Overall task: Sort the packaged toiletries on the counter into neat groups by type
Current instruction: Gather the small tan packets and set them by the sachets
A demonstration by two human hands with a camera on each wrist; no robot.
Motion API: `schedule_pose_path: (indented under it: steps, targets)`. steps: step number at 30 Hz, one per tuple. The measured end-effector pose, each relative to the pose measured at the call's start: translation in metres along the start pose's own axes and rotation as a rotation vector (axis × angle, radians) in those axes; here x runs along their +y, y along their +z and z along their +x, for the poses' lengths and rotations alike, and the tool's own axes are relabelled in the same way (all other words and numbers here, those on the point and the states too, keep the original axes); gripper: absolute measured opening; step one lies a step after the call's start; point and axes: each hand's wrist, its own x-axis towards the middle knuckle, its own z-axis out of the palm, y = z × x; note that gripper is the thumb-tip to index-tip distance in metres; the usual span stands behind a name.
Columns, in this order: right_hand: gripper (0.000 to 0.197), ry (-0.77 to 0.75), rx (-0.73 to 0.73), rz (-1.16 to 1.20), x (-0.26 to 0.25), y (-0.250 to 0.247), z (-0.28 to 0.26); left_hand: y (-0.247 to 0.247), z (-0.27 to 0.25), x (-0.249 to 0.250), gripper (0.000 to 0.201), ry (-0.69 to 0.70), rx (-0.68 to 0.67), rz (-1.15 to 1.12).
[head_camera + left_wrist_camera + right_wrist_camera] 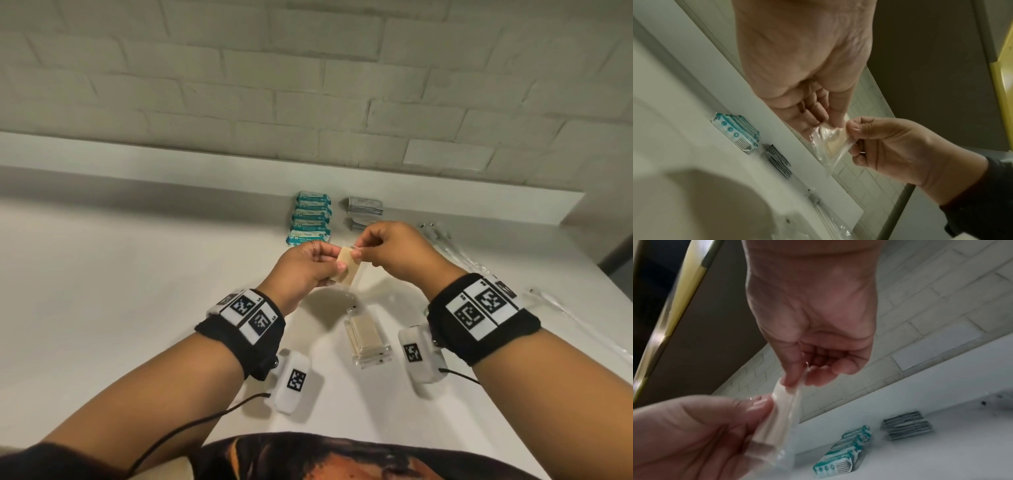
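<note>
Above the white counter (137, 274) both hands hold one clear-wrapped beige packet (347, 272). My left hand (301, 267) pinches its left side and lower part. My right hand (387, 250) pinches the clear wrap at its top edge. The same packet (833, 142) shows between both hands in the left wrist view, and as a pale strip (777, 412) in the right wrist view. A second clear-wrapped beige packet (368, 337) lies on the counter below the hands. A row of teal packets (310, 219) and a group of grey sachets (364, 209) sit by the wall.
Long clear-wrapped items (455, 250) lie at the right of the counter, and another (582, 322) lies farther right. A raised ledge (239, 171) and a white brick wall (308, 68) bound the back. The counter's right edge (589, 270) drops off near the right wrist.
</note>
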Motion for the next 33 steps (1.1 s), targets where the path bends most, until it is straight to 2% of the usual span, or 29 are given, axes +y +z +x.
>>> schedule_pose_path:
  steps: [4, 7, 9, 12, 14, 15, 18, 20, 22, 23, 26, 28, 31, 33]
  targets:
    - [0.011, 0.061, 0.078, -0.1, 0.005, -0.01, -0.004, 0.0, -0.001, -0.001, 0.013, -0.037, -0.011, 0.049]
    - [0.02, 0.037, -0.046, -0.012, 0.009, -0.022, -0.012, -0.003, -0.002, -0.007, 0.004, -0.092, 0.033, 0.115]
    - [0.021, 0.047, -0.137, -0.179, 0.012, -0.023, -0.015, -0.008, -0.001, -0.015, 0.007, -0.192, 0.033, 0.218]
    - [0.009, 0.083, -0.312, -0.412, 0.022, -0.006, -0.019, -0.01, -0.001, -0.028, 0.025, -0.405, -0.12, 0.435]
    - [0.012, 0.118, -0.343, -0.437, 0.033, 0.012, -0.021, -0.001, -0.003, -0.032, 0.038, -0.548, -0.23, 0.476]
    - [0.018, 0.136, -0.319, -0.425, 0.038, 0.019, -0.022, 0.005, -0.005, -0.034, 0.038, -0.587, -0.248, 0.48]
    - [0.034, 0.276, -0.192, -0.437, 0.047, 0.023, -0.024, 0.016, -0.004, -0.036, 0.028, -0.612, -0.258, 0.466]
    - [0.036, 0.467, -0.251, -0.349, 0.052, 0.019, -0.03, 0.019, -0.002, -0.036, 0.024, -0.631, -0.243, 0.436]
    - [0.027, 0.643, -0.356, -0.065, 0.055, 0.018, -0.04, 0.021, 0.0, -0.035, 0.019, -0.65, -0.215, 0.366]
    - [0.021, 0.684, -0.381, 0.033, 0.055, 0.02, -0.044, 0.023, 0.0, -0.034, 0.017, -0.652, -0.203, 0.331]
    - [0.011, 0.703, -0.336, 0.099, 0.057, 0.033, -0.045, 0.027, 0.003, -0.038, 0.015, -0.653, -0.175, 0.273]
    - [0.018, 0.72, -0.272, 0.136, 0.058, 0.041, -0.044, 0.027, 0.006, -0.042, 0.015, -0.658, -0.176, 0.264]
    - [0.014, 0.72, -0.264, 0.184, 0.055, 0.047, -0.045, 0.023, 0.005, -0.045, 0.011, -0.639, -0.188, 0.23]
    - [0.025, 0.659, -0.25, 0.097, 0.047, 0.046, -0.043, 0.022, 0.006, -0.045, 0.006, -0.593, -0.19, 0.154]
